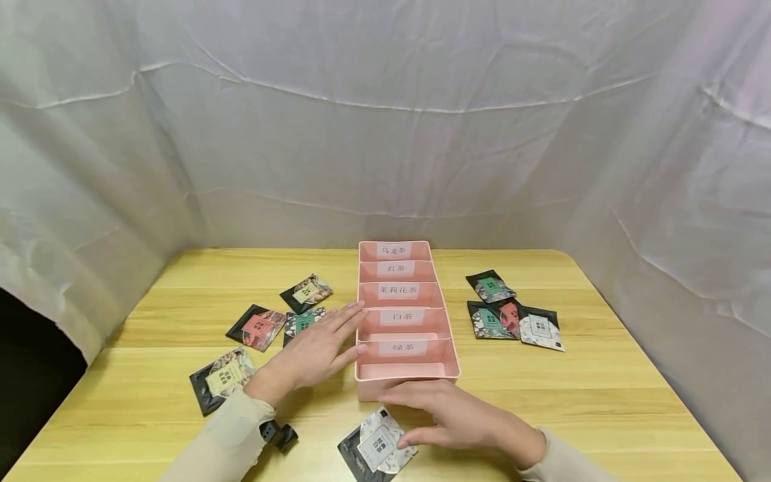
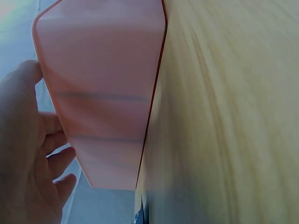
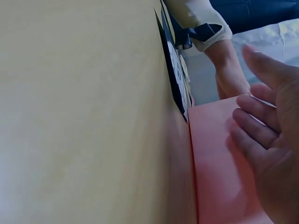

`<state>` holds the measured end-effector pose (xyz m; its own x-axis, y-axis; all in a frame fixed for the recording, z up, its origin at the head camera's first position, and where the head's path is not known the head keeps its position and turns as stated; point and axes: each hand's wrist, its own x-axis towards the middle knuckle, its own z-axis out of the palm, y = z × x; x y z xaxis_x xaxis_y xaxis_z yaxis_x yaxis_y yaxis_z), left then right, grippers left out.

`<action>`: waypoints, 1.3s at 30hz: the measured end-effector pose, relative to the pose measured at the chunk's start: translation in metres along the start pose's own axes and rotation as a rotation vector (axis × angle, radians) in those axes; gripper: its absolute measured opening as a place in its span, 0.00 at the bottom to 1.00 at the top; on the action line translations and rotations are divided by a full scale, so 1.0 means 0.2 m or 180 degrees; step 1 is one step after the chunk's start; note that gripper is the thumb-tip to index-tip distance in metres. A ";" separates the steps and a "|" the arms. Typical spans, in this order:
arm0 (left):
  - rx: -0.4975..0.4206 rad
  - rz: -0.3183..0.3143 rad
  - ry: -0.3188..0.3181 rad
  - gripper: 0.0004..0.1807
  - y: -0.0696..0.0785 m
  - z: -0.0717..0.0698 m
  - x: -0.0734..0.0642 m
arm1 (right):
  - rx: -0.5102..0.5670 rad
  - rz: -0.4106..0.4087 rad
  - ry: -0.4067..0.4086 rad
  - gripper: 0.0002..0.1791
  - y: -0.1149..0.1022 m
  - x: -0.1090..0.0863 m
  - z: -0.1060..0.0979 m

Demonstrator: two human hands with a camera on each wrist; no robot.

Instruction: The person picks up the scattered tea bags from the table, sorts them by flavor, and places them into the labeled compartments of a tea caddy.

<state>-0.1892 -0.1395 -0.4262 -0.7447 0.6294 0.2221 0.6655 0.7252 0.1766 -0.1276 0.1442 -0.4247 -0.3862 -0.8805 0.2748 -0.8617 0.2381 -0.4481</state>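
Note:
A long pink box (image 1: 369, 389), divided into several labelled compartments, stands in the middle of the table. My left hand (image 1: 313, 348) lies along its left side, with the fingertips at the rim; the left wrist view shows this hand (image 2: 23, 140) beside the pink wall (image 2: 103, 60). At the near end, my right hand (image 1: 458, 416) has its fingers extended against the front wall, also seen in the right wrist view by the pink surface (image 3: 215, 154). A black-and-white tea packet (image 1: 378, 447) lies in front of the box, partly under the right thumb in the head view.
Left of the box lie several tea packets, among them a red-labelled one (image 1: 258, 327) and a yellow-labelled one (image 1: 223, 380). A packet with flowers (image 1: 299, 323) is partly covered by the left hand. Several more packets (image 1: 492, 286) overlap on the right. Pale curtains (image 1: 385, 161) surround the table.

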 end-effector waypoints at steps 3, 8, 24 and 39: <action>-0.0011 -0.0016 -0.0023 0.38 0.00 0.00 0.00 | -0.0053 -0.0010 -0.0217 0.34 0.01 0.03 0.01; -0.0030 -0.0074 -0.0084 0.39 0.01 -0.01 0.00 | -0.0272 -0.0155 -0.0450 0.37 0.02 0.06 0.03; -0.0011 -0.0136 -0.0145 0.40 0.01 -0.05 0.01 | -0.0877 -0.0151 -0.0821 0.34 0.02 0.06 0.06; -0.0096 -0.0110 -0.0140 0.39 0.00 -0.01 0.00 | -0.0801 0.0046 -0.0804 0.36 0.00 0.06 0.08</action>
<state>-0.1885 -0.1397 -0.4243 -0.7682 0.6163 0.1732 0.6402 0.7383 0.2125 -0.1266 0.1277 -0.4340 -0.3325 -0.9424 0.0368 -0.9230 0.3171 -0.2181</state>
